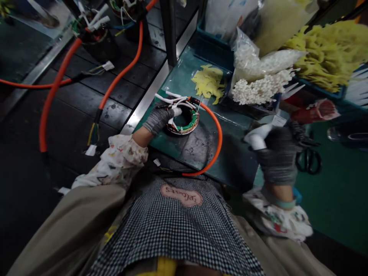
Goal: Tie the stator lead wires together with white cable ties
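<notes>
My left hand [159, 117], in a grey glove, rests on a round wound coil [184, 122] that lies on the green bench [178, 80]. Its fingers are curled around white-sleeved wires [175, 100] at the coil's top. An orange cable [217, 136] loops from the coil toward my apron. My right hand [277, 153], also gloved, is closed over the bench's right side. A white tip [257, 138] sticks out of its fist; I cannot make out what the white piece is.
Yellow strips [209, 81] lie behind the coil. Bags of white sleeves [260, 90] and a bin of yellow pieces [330, 53] stand at the back right. Black scissors [309, 159] and a red tool [314, 111] lie right. More coils with orange cables [54, 92] sit on the dark floor left.
</notes>
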A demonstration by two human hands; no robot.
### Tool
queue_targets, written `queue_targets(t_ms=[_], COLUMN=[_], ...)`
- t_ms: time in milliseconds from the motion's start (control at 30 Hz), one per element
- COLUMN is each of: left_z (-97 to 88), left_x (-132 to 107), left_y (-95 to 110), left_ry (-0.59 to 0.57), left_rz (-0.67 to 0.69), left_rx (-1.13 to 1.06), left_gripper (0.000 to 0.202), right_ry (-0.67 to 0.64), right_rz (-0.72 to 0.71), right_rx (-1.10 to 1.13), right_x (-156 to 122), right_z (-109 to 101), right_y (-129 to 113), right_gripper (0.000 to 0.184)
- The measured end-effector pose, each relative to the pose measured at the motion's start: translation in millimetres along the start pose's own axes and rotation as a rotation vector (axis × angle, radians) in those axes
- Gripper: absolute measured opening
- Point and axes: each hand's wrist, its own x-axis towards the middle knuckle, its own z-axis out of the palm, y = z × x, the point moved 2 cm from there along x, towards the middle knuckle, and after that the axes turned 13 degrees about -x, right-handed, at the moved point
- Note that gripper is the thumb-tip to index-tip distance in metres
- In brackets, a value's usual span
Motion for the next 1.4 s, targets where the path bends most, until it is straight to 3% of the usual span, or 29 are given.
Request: queue_targets(t_ms=[133, 233, 333, 433, 500, 633, 833, 1033, 1200, 1400], left_z=[-1.3, 3.7, 12.5, 19.5, 23.1, 29.0, 30.6, 37.2, 48.7, 65.9], left_x=[-4, -34, -70, -94, -102, -108, -108, -107, -94, -59], left_y=[-1, -4, -5, 0, 4, 10, 9, 14, 28, 42], left_ry=[-0.061, -0.066, -0.066, -0.049, -0.022, 0.012, -0.017, 0.005, -0.142, -0.292], left_rz=[0.100, 0.218, 0.341, 0.440, 0.437, 0.435, 0.519, 0.577, 0.707, 0.571], left_rx=[0.106, 0.182, 0.277, 0.372, 0.480, 0.645, 0.621, 0.693, 0.739, 0.808], left_gripper=[0.075, 0.076, 0.070, 0.067, 0.070, 0.083, 0.068, 0.067, 0.049, 0.047], right_ry=[-0.165, -0.218, -0.193, -0.254, -0.261, -0.149, -0.197, -0.053, -0.166, -0.191], right_rz=[-0.057, -0.051, -0.091, -0.146, -0.174, -0.165, -0.128, -0.197, -0.102, -0.087], right_rx=[0.272, 0.234, 0.152, 0.200, 0.254, 0.250, 0.244, 0.239, 0.244, 0.160], right_x=[-52, -82, -98, -102, -98, -89, -80, -78, -75, -61], right_z=[31, 56, 59, 49, 42, 36, 37, 30, 23, 18], right_y=[-93, -115, -111, -110, -114, -123, -125, -126, -107, -94], right_gripper=[0.031, 0.034, 0.040, 0.044, 0.039, 0.027, 0.025, 0.020, 0.023, 0.028])
